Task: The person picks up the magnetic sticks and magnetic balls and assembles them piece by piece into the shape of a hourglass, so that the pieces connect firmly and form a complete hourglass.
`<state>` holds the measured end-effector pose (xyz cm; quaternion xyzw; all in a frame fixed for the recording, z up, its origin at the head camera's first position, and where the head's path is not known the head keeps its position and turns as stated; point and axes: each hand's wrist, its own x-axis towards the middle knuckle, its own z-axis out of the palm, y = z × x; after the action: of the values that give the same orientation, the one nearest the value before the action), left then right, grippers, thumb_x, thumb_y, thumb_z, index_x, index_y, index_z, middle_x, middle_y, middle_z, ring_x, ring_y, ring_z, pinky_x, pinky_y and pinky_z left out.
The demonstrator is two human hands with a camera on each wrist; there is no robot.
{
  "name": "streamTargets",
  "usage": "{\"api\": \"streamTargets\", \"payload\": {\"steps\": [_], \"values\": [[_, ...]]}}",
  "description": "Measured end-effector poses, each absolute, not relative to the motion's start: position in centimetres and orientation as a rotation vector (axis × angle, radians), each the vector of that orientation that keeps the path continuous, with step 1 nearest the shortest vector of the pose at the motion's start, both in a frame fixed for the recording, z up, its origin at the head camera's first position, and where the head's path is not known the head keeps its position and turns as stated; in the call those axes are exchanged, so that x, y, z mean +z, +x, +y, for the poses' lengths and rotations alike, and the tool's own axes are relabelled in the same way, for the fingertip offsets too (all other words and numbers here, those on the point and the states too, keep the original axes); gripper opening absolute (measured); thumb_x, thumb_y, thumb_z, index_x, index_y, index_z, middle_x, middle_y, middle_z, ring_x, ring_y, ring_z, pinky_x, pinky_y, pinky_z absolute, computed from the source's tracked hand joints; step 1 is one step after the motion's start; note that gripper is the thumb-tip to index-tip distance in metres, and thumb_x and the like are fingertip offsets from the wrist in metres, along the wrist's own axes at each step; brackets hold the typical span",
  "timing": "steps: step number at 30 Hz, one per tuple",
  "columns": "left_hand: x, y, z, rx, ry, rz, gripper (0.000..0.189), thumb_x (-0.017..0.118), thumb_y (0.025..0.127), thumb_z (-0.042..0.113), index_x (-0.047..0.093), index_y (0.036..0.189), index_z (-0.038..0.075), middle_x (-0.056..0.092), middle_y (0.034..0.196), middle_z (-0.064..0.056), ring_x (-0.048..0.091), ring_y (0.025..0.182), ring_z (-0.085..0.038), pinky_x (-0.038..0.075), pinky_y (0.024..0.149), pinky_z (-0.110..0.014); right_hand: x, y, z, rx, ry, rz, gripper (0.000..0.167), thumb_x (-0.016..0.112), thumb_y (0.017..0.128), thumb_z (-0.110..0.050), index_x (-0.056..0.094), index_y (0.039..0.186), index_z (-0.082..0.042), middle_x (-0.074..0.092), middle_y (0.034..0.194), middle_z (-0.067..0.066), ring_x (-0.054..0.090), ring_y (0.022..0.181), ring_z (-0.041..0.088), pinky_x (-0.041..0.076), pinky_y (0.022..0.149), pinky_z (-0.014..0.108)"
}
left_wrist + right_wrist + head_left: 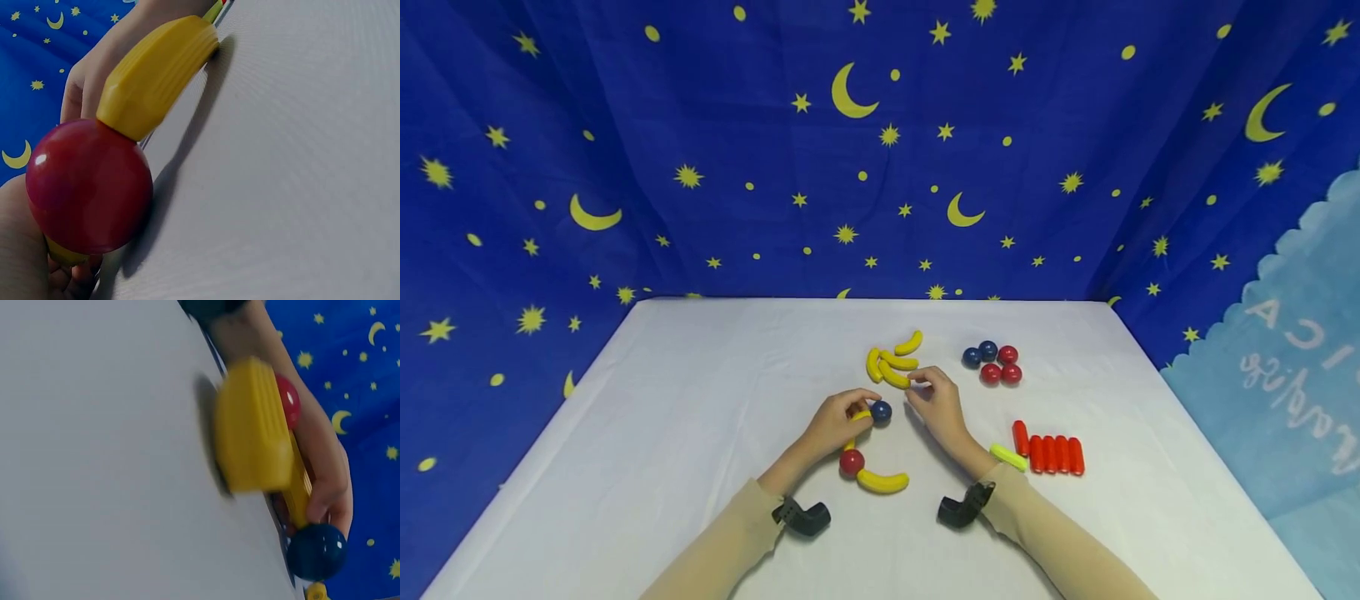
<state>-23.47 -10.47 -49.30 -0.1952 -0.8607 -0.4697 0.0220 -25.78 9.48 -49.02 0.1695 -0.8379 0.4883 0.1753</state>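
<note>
My left hand curls its fingers around an upright-lying yellow toy banana, partly hidden by the fingers. A dark blue ball sits at that banana's far end, by the fingertips. At its near end is a red ball, which meets another yellow banana lying to the right. My right hand reaches to a small group of bananas, its thumb and index finger apart around the tip of the closest banana. Whether they touch it is hard to tell.
Behind the hands lie several more bananas. Blue and red balls cluster at the back right. Red sticks stand in a row beside a yellow-green stick near my right forearm. A star-patterned blue curtain borders the white table.
</note>
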Motion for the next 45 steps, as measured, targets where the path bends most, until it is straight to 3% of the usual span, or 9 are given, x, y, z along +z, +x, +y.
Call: {"api": "streamTargets", "payload": {"steps": [10, 17, 23, 28, 35, 42, 45], "values": [[-49.5, -23.3, -10.0, -1.443, -0.635, -2.669, 0.032, 0.066, 0.079, 0.007, 0.067, 0.111, 0.009, 0.064, 0.081, -0.003, 0.051, 0.071, -0.006, 0.045, 0.066, -0.018, -49.5, -27.8, 8.9, 1.353, 0.524, -2.486, 0.033, 0.073, 0.073, 0.006, 0.064, 0.105, 0.002, 0.067, 0.102, 0.017, 0.065, 0.093, 0.027, 0.054, 0.081, 0.038], [-49.3, -23.4, -9.7, -1.44, -0.595, -2.679, 0.031, 0.066, 0.08, 0.008, 0.067, 0.111, 0.01, 0.063, 0.081, 0.0, 0.052, 0.071, -0.006, 0.045, 0.067, -0.018, -49.3, -27.7, 9.3, 1.408, 0.432, -2.44, 0.026, 0.071, 0.079, 0.002, 0.065, 0.104, 0.001, 0.07, 0.099, 0.017, 0.068, 0.087, 0.028, 0.056, 0.077, 0.036], [-49.3, -23.6, -9.8, -1.418, -0.574, -2.641, 0.032, 0.066, 0.078, 0.005, 0.067, 0.11, 0.008, 0.063, 0.08, -0.002, 0.051, 0.07, -0.008, 0.044, 0.065, -0.018, -49.4, -27.3, 9.6, 1.484, 0.291, -2.398, 0.025, 0.064, 0.085, 0.0, 0.061, 0.11, 0.003, 0.068, 0.101, 0.021, 0.069, 0.079, 0.029, 0.056, 0.071, 0.027], [-49.3, -23.7, -10.0, -1.378, -0.499, -2.615, 0.035, 0.066, 0.077, 0.006, 0.067, 0.112, 0.008, 0.062, 0.093, -0.004, 0.049, 0.075, -0.011, 0.043, 0.068, -0.02, -49.2, -26.3, 10.0, 1.604, 0.231, -2.403, 0.023, 0.055, 0.091, 0.001, 0.06, 0.113, 0.004, 0.064, 0.106, 0.022, 0.067, 0.079, 0.029, 0.053, 0.07, 0.02], [-49.2, -23.8, -10.4, -1.373, -0.455, -2.611, 0.037, 0.065, 0.078, 0.006, 0.067, 0.115, 0.008, 0.064, 0.1, -0.006, 0.049, 0.077, -0.012, 0.043, 0.069, -0.021, -49.0, -24.6, 10.3, 1.885, 0.208, -2.361, 0.024, 0.046, 0.096, 0.001, 0.057, 0.116, 0.01, 0.059, 0.111, 0.029, 0.068, 0.078, 0.034, 0.057, 0.069, 0.028], [-49.4, -23.8, -10.6, -1.371, -0.443, -2.607, 0.038, 0.065, 0.078, 0.004, 0.067, 0.116, 0.008, 0.065, 0.102, -0.006, 0.049, 0.076, -0.011, 0.042, 0.068, -0.02, -49.1, -23.7, 10.0, 1.943, 0.222, -2.418, 0.023, 0.044, 0.097, 0.001, 0.056, 0.115, 0.009, 0.059, 0.11, 0.026, 0.066, 0.072, 0.015, 0.057, 0.069, 0.023], [-49.4, -23.7, -10.6, -1.376, -0.447, -2.617, 0.037, 0.065, 0.079, 0.005, 0.067, 0.116, 0.008, 0.064, 0.102, -0.006, 0.05, 0.077, -0.011, 0.043, 0.069, -0.02, -49.1, -23.5, 9.9, 1.957, 0.231, -2.426, 0.022, 0.045, 0.097, 0.001, 0.059, 0.112, 0.008, 0.061, 0.11, 0.024, 0.066, 0.072, 0.014, 0.057, 0.07, 0.023]]}}
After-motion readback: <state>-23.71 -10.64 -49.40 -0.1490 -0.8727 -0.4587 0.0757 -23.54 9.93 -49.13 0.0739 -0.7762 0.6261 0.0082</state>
